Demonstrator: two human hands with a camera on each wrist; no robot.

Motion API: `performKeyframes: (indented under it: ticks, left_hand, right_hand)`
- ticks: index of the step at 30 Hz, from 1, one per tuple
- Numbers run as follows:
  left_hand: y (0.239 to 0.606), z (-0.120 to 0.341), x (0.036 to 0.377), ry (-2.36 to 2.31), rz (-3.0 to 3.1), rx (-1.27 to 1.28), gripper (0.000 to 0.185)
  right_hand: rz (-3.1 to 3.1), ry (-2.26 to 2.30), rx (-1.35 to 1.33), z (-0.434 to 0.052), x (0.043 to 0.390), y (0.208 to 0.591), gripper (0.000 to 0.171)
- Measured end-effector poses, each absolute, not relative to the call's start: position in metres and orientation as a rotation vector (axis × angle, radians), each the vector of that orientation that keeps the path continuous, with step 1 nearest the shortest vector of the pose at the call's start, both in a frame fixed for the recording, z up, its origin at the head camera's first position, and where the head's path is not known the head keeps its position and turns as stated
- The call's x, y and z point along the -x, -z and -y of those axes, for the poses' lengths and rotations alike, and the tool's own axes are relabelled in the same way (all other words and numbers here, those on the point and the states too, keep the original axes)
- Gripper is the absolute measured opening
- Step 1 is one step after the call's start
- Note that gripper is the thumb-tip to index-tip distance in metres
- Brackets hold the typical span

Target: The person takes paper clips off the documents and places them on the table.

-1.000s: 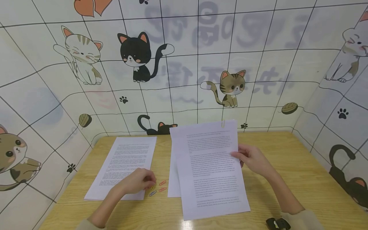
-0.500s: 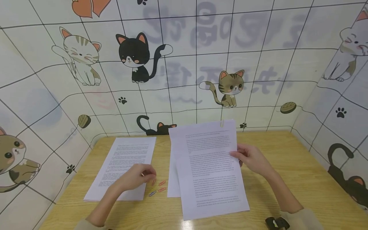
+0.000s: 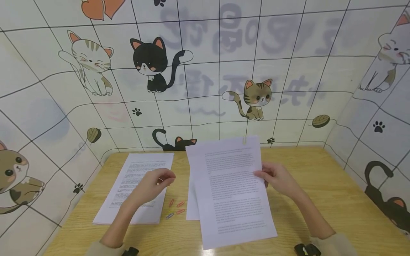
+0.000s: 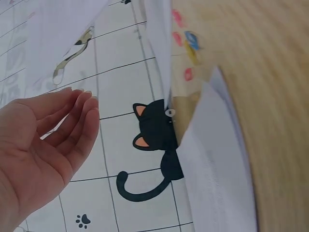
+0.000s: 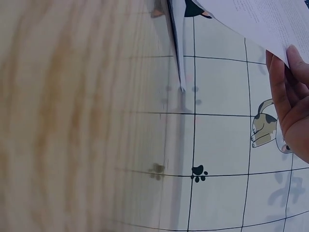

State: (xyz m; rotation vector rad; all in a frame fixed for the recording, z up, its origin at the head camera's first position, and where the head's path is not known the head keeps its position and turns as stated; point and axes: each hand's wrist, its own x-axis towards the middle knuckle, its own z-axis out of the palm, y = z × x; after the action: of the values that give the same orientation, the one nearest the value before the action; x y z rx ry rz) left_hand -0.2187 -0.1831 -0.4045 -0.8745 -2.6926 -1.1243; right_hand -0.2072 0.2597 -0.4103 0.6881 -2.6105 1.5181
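My right hand point(image 3: 280, 177) pinches a printed paper stack point(image 3: 232, 192) by its right edge, thumb in front and fingers behind, as the right wrist view also shows. The stack stands tilted up from the table, with a pale yellow paper clip point(image 3: 244, 140) on its top edge. My left hand point(image 3: 153, 185) hovers over the right side of another printed stack point(image 3: 147, 209), its fingers curved toward the thumb. Whether a small clip sits between those fingertips point(image 4: 89, 99) I cannot tell. Below it lie red paper clips point(image 3: 180, 211) and a blue paper clip point(image 3: 169, 216).
More white paper point(image 3: 193, 202) lies behind the raised stack, mostly covered by it. The wooden table point(image 3: 307, 199) ends at a white wall point(image 3: 205, 121) with a grid and cartoon cats. In the left wrist view a yellow streak point(image 4: 190, 53) shows beside the blue clip.
My left hand has risen from the clips and moved away from me, uncovering a red clip. The yellow clip beside its fingers no longer shows in the head view. The raised stack shifted slightly left.
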Motion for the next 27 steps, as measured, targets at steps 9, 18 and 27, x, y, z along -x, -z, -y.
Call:
performKeyframes:
  ticks: [9,18,27]
  left_hand:
    - [0.382,0.170,0.215,1.174,2.519,0.814,0.013]
    - [0.363,0.146,0.210,1.267,2.410,0.818,0.016]
    - [0.347,0.119,0.214,1.364,2.230,0.914,0.016]
  right_hand:
    - [2.601,-1.549,-0.710,-0.257,0.206,0.411,0.021]
    - [2.611,-1.546,-0.715,-0.254,0.205,0.410,0.020]
    - [2.627,-1.516,-0.712,-0.251,0.204,0.410,0.021]
